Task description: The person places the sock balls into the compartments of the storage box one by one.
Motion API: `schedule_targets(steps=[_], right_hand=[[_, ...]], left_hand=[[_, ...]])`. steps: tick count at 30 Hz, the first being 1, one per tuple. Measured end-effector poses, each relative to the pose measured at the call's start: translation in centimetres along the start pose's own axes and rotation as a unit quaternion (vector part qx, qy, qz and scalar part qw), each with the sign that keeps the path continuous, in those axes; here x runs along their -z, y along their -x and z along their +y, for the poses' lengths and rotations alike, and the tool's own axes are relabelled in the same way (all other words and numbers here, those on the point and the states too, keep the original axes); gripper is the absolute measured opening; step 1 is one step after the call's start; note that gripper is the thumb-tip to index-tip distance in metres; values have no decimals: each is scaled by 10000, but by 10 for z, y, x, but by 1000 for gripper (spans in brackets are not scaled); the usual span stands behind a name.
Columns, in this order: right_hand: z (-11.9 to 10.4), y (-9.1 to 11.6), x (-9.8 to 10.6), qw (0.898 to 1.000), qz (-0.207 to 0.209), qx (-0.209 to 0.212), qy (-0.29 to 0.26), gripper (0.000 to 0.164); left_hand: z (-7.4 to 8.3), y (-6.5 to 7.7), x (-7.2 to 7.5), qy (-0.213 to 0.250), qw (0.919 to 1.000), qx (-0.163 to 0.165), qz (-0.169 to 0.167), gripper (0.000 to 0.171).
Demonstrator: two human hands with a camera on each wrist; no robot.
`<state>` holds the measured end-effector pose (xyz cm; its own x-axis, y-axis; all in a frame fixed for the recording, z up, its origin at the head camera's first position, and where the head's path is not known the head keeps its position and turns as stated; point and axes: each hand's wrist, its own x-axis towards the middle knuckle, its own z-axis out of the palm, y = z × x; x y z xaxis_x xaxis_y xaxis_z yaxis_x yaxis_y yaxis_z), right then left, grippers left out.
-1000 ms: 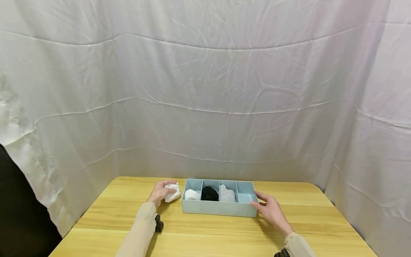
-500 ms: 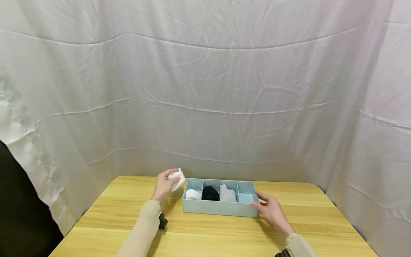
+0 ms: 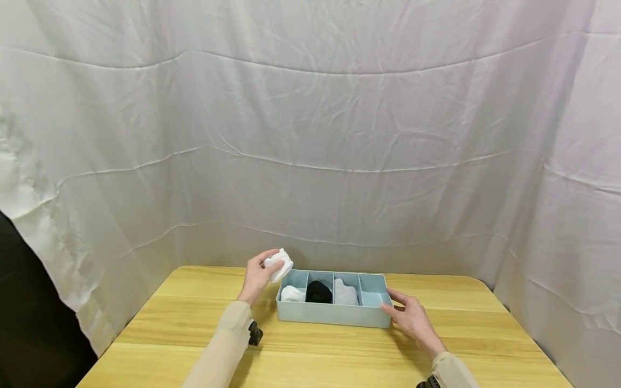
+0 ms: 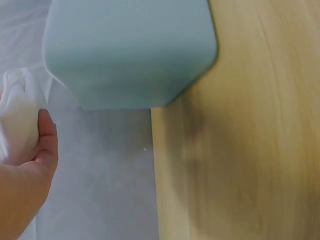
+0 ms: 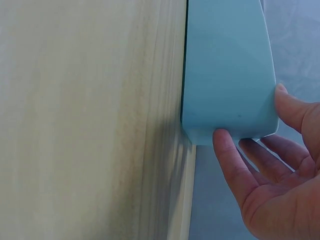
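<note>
My left hand (image 3: 259, 274) pinches a white folded sock (image 3: 280, 265) between thumb and fingers, raised by the left end of a pale blue divided box (image 3: 332, 314). In the left wrist view the sock (image 4: 21, 117) shows at the left edge, apart from the box (image 4: 130, 55). At the box's other end, my right hand (image 3: 409, 319) holds the corner. In the right wrist view its thumb lies at the rim and its fingers (image 5: 232, 162) touch the end wall. A white bundle (image 3: 292, 294), a black one (image 3: 318, 292) and a light grey one (image 3: 345, 293) each fill a compartment.
The rightmost compartment (image 3: 372, 296) shows its bare floor. The box stands on a wooden table (image 3: 310, 355) near its far edge. Pale curtains (image 3: 339, 161) hang behind and along both sides. Something black (image 3: 34, 307) shows at far left.
My left hand has lifted the white sock off the table and moved it right, up to the box's left end. My right hand has stayed at the box's right end.
</note>
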<state>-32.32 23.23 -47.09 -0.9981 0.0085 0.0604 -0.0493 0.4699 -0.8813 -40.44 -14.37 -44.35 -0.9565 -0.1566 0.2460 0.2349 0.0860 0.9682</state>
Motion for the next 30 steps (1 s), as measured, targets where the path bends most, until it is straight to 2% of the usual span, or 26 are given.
schedule_targets(steps=[4,11,13,18,23,30], right_hand=[[0,0,1,10000,-19,20,11,57],[2,-1,1,10000,0,2,-30,57],[2,-1,2,10000,-6,16,-42,57],[3,-2,2,10000,-12,10,-73,57],[3,-1,2,10000,-31,3,-76,58],[2,-2,4,10000,17,-10,-12,57]], left_hand=[[1,2,-6,106,9999,-40,-88,45],[6,12,-20,161,9986,-214,-458,49],[2,12,-24,168,9983,-191,-525,51],[4,15,-32,260,9976,-176,-613,52],[8,19,-42,123,9970,-236,-732,51],[7,23,-61,79,9921,-502,-1143,51]])
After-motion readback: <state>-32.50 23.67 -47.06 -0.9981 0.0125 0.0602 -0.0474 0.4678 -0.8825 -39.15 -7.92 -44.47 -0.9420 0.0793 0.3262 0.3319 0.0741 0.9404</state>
